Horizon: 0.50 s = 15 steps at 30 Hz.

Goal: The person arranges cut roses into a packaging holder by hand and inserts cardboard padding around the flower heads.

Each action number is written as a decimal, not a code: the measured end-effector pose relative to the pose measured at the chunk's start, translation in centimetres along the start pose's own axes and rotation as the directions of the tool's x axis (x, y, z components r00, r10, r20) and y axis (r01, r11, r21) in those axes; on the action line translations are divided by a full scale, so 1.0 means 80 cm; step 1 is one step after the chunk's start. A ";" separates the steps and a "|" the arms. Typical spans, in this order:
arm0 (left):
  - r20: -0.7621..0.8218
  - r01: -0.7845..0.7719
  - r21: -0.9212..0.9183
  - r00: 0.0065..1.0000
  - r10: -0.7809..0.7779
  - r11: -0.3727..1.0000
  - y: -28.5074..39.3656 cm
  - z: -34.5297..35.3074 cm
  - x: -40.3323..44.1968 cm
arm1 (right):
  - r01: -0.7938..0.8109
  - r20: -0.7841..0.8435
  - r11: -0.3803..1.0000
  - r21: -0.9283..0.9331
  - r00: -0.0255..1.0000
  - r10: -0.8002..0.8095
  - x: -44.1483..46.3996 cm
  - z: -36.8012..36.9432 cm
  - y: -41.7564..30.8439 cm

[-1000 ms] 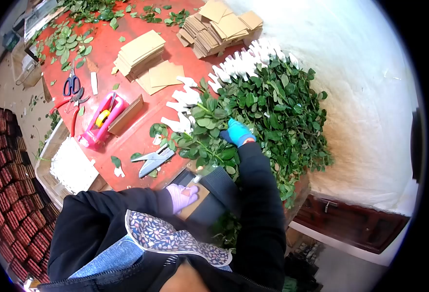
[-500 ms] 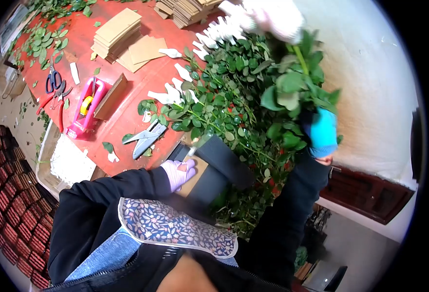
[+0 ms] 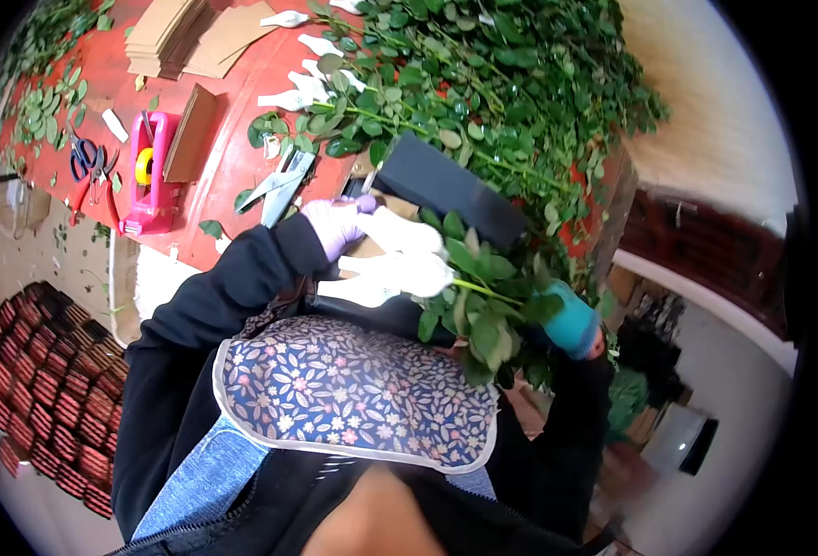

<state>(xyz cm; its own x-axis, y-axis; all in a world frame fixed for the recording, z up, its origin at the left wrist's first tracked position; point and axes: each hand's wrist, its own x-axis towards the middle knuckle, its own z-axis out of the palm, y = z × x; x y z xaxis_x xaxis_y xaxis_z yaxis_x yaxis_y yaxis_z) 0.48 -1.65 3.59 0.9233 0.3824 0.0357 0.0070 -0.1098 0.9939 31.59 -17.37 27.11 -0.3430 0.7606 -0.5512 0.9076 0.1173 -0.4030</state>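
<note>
Right hand: teal glove (image 3: 571, 320), gripping leafy stems (image 3: 488, 296).
Left hand: lilac glove (image 3: 333, 227), at white-sleeved heads (image 3: 395, 264).
Table: red (image 3: 242, 120); stapler (image 3: 284, 188), pink tape dispenser (image 3: 156, 176).

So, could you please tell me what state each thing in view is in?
Held flowers: heads wrapped in white.
Right hand: fingers closed around the stems.
Left hand: fingers bent, grip unclear.
Silver hand tool: handles spread apart.
Red-handled pliers: handles apart.
Scissors: lying down, blades unclear.
Pink dispenser: yellow roll loaded.
Cardboard pieces: loosely stacked.
</note>
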 end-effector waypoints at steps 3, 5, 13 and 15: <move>0.045 -0.156 0.510 0.987 0.155 0.846 0.026 -0.018 0.006 | -0.197 0.155 0.969 0.150 0.972 0.174 0.004 0.087 0.050; 0.060 -0.120 0.518 0.993 0.104 0.847 0.028 -0.019 0.005 | -0.188 0.133 0.922 0.340 0.980 0.151 0.011 0.128 0.082; 0.063 -0.256 0.283 0.967 0.249 0.924 0.007 -0.023 0.021 | -0.194 0.215 0.958 0.209 0.965 0.149 0.021 0.123 0.080; 0.031 -0.216 0.309 0.976 0.217 0.926 0.008 -0.024 0.019 | -0.185 0.214 0.951 0.249 0.968 0.132 0.026 0.145 0.077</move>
<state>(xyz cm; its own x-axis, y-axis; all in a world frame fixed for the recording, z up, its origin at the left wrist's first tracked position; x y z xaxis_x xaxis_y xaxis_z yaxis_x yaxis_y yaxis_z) 1.17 0.63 4.46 0.9144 0.3206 0.2471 -0.0740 -0.4678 0.8808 33.65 -22.50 14.99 -0.2635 0.6150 -0.7432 0.8660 -0.1886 -0.4632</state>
